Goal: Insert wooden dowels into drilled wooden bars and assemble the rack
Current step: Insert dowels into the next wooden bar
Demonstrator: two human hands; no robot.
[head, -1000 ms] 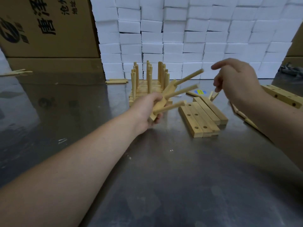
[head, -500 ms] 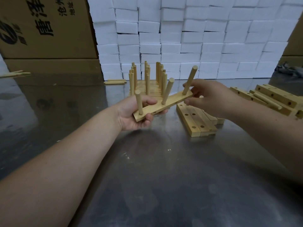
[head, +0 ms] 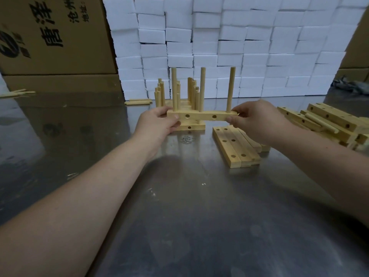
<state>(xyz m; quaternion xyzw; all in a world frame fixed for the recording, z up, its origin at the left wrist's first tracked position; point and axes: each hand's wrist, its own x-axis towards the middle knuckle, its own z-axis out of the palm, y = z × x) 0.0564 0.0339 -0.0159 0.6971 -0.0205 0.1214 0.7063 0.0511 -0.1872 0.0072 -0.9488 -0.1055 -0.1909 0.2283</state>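
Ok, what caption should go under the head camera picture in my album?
A left hand and right hand grip the ends of a wooden bar with three upright dowels, over a metal table.

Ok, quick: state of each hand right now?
Left hand: closed, gripping the left end of the dowelled bar.
Right hand: closed, pinching its right end.

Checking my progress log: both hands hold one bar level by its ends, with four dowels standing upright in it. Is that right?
Not quite. The head view shows three dowels standing upright in the bar, not four. The rest is right: the left hand and the right hand grip the bar by its ends and hold it level.
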